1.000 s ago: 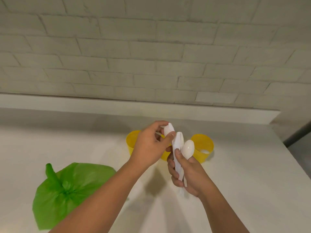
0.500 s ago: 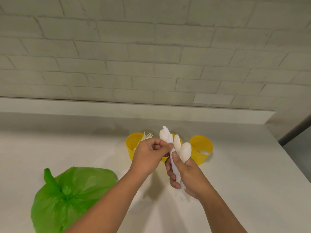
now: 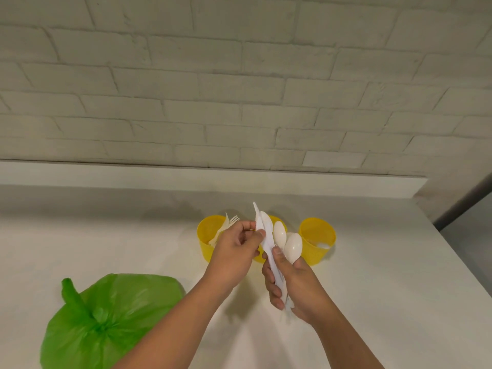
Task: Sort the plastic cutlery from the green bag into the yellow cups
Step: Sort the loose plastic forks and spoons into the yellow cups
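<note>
On the bench [image 3: 372, 302], the bag [image 3: 106, 315] lies knotted, well left of the middle cup [image 3: 271, 219]. The left cup [image 3: 206, 235] beside it holds forks [image 3: 229, 225]. The left hand [image 3: 234, 249] pinches a knife [image 3: 262, 230] in front of the middle cup. The right hand [image 3: 292, 280] is clamped round the handles of a bundle of spoons [image 3: 288, 242] and knives. The right cup [image 3: 316, 241] stands just beyond. This cutlery looks light, stiff and slick; pinching one piece near its upper end should slide it free.
</note>
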{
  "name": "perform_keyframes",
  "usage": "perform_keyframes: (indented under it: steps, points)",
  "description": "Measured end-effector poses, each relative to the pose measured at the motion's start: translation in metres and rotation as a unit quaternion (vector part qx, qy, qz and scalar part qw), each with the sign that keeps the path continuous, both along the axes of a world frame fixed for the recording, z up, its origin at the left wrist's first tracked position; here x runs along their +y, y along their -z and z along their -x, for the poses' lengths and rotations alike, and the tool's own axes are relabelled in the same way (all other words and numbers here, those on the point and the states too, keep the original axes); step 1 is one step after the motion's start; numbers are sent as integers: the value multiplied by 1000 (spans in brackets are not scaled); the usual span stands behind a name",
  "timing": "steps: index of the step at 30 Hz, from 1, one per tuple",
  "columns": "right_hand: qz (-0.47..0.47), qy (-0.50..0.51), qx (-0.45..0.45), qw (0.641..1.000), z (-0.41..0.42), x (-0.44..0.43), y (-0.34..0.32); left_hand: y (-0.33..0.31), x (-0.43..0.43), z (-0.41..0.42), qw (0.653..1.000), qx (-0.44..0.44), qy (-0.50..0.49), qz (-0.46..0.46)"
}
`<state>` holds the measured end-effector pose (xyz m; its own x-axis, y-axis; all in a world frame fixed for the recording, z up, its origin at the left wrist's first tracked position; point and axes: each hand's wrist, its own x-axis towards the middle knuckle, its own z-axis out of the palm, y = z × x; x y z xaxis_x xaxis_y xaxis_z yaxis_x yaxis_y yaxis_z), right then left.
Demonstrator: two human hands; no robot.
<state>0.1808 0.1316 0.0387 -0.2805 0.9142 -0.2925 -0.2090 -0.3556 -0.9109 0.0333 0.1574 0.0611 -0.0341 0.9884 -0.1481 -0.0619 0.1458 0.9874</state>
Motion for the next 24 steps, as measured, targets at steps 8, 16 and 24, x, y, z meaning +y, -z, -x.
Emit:
perform_keyframes:
  steps: [8,16,24]
  points:
    - [-16,9,-31,999,2,2,2,6,-3,1,996,87,23,-11]
    - [-15,63,-39,997,-4,-2,15,7,-4,2,999,24,-23,-4]
    - [-17,43,-57,997,-3,-2,16,10,-13,-3,999,38,-4,-7]
